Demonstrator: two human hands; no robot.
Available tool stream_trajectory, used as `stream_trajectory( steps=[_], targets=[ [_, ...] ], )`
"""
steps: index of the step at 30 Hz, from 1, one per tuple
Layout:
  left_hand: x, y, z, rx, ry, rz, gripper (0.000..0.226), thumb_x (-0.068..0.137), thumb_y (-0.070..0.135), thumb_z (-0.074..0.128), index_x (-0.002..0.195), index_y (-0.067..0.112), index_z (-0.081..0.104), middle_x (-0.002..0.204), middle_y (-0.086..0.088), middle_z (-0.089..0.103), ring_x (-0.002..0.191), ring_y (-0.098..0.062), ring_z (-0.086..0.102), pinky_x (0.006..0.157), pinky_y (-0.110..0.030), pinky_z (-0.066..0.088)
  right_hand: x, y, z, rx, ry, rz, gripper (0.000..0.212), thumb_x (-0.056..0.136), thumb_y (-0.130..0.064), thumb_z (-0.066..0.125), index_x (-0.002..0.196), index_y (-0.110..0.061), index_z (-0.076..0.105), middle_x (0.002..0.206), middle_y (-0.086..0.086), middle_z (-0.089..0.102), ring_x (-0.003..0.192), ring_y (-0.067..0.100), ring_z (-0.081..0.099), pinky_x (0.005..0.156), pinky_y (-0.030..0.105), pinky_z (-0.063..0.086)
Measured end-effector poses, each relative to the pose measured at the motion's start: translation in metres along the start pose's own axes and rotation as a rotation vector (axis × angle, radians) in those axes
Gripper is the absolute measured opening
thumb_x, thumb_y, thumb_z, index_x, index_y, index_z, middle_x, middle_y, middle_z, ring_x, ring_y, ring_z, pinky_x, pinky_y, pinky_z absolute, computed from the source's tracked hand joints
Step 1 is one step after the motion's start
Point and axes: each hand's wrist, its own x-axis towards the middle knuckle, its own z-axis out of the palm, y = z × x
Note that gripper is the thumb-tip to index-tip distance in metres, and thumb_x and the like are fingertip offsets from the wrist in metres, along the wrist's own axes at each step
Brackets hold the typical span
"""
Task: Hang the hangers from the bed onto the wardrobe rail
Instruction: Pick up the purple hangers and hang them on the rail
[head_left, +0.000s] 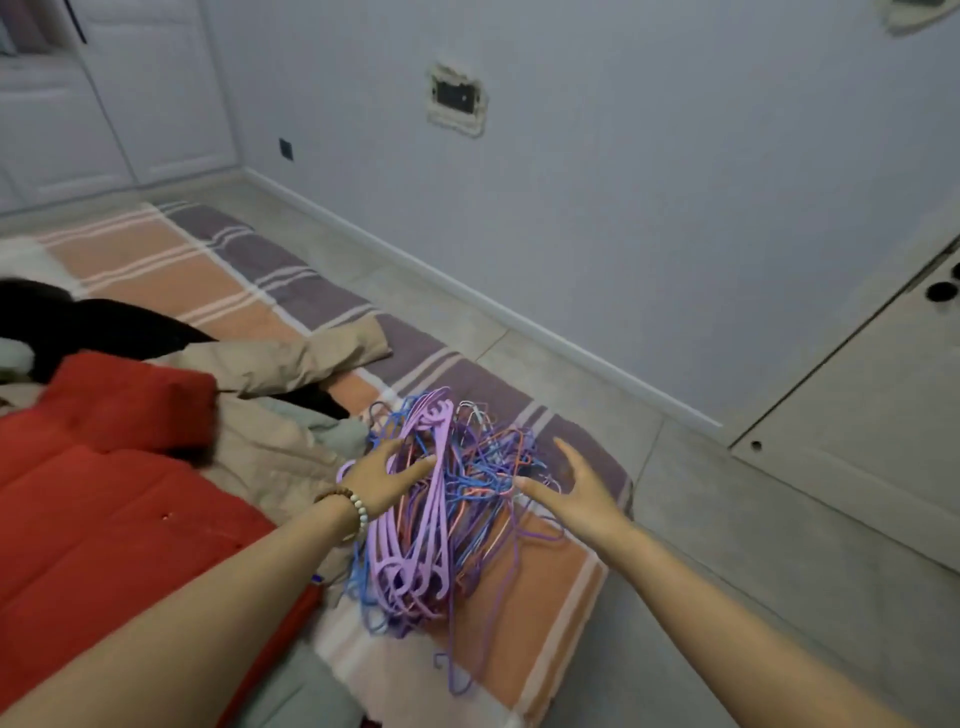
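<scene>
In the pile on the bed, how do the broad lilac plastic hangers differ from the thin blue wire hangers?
The broad lilac plastic hangers are flat and thick, stacked together; the thin blue wire hangers are slender and loosely tangled. Both lie in one pile on the striped mattress.

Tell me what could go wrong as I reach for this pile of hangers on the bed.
The hangers are a tangled heap, so lifting a few may drag others along. The heap lies near the bed's edge, so loose ones could slide to the floor. The beaded bracelet by the left hand might snag on a hook.
</scene>
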Motion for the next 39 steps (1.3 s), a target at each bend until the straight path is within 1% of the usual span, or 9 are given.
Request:
stream_trajectory(
  steps=[5,9,13,15,18,22,25,28,39],
  targets=[
    [0.013,-0.107,0.007,-0.066,0.056,-0.210,0.068,0.084,0.038,0.063,0.139,0.006,0.038,0.147,-0.011,0.037,0.133,-0.027,0.038,0.112,-0.039,0.030,0.035,0.061,0.091,0.062,-0.069,0.085,0.079,0.077,-0.025,0.075,0.143,-0.014,0.032,0.148,0.004,0.036,0.135,0.020,0.036,0.111,0.036,0.033],
    [0.021,-0.162,0.023,-0.120,0.068,-0.291,0.052,0.088,0.027,0.059,0.132,0.003,0.044,0.126,0.000,0.046,0.123,-0.024,0.048,0.097,-0.022,0.035,0.051,0.101,0.142,0.079,-0.102,0.181,0.073,0.079,-0.015,0.073,0.141,-0.009,0.034,0.144,0.010,0.040,0.129,0.025,0.043,0.104,0.034,0.041],
    [0.032,-0.199,0.045,-0.169,0.070,-0.317,0.092,0.058,0.068,0.058,0.126,0.006,0.054,0.126,-0.007,0.058,0.119,-0.023,0.053,0.102,-0.031,0.040,0.060,0.130,0.178,0.162,-0.165,0.247,0.062,0.084,-0.002,0.064,0.139,-0.002,0.034,0.126,0.013,0.051,0.104,0.022,0.054,0.062,0.008,0.046],
    [0.039,-0.215,0.055,-0.226,0.064,-0.369,0.094,0.063,0.067,0.059,0.133,0.004,0.047,0.136,-0.011,0.051,0.125,-0.025,0.048,0.108,-0.035,0.035,0.067,0.142,0.194,0.187,-0.166,0.267,0.060,0.085,-0.002,0.064,0.138,-0.001,0.036,0.135,0.015,0.048,0.107,0.019,0.052,0.074,0.015,0.049],
    [0.047,-0.227,0.072,-0.244,0.068,-0.439,0.059,0.090,0.037,0.054,0.134,0.000,0.041,0.138,-0.013,0.047,0.126,-0.026,0.046,0.106,-0.031,0.034,0.076,0.157,0.216,0.247,-0.178,0.321,0.061,0.086,-0.002,0.061,0.140,-0.001,0.032,0.144,0.015,0.041,0.128,0.024,0.046,0.098,0.033,0.042],
    [0.055,-0.239,0.091,-0.401,0.100,-0.467,0.039,0.093,0.020,0.050,0.122,-0.005,0.051,0.119,-0.026,0.059,0.090,-0.023,0.054,0.066,-0.019,0.049,0.085,0.162,0.236,0.366,-0.185,0.390,0.054,0.092,0.000,0.051,0.141,0.001,0.029,0.143,0.018,0.042,0.120,0.026,0.049,0.091,0.035,0.045],
    [0.054,-0.247,0.093,-0.422,0.149,-0.459,0.032,0.091,0.017,0.054,0.110,-0.009,0.059,0.081,-0.017,0.062,0.069,-0.020,0.053,0.069,-0.025,0.053,0.088,0.160,0.245,0.380,-0.190,0.396,0.045,0.092,-0.001,0.050,0.136,0.004,0.039,0.122,0.020,0.057,0.091,0.013,0.058,0.068,0.019,0.046],
    [0.050,-0.247,0.090,-0.361,0.187,-0.393,0.019,0.090,0.024,0.056,0.082,0.007,0.058,0.078,-0.016,0.058,0.075,-0.023,0.054,0.082,-0.041,0.050,0.086,0.151,0.247,0.451,-0.229,0.367,0.029,0.090,0.002,0.053,0.118,0.003,0.056,0.090,0.012,0.066,0.055,-0.001,0.062,0.050,0.011,0.046],
    [0.039,-0.101,0.072,-0.767,0.177,-0.092,0.022,0.096,0.013,0.044,0.079,0.009,0.056,0.071,-0.009,0.058,0.044,-0.004,0.059,0.045,-0.018,0.049,0.062,0.082,0.160,0.742,-0.143,0.233,0.012,0.090,0.001,0.053,0.087,-0.009,0.059,0.078,0.000,0.074,0.063,0.008,0.070,0.059,0.017,0.056]
  ],
)
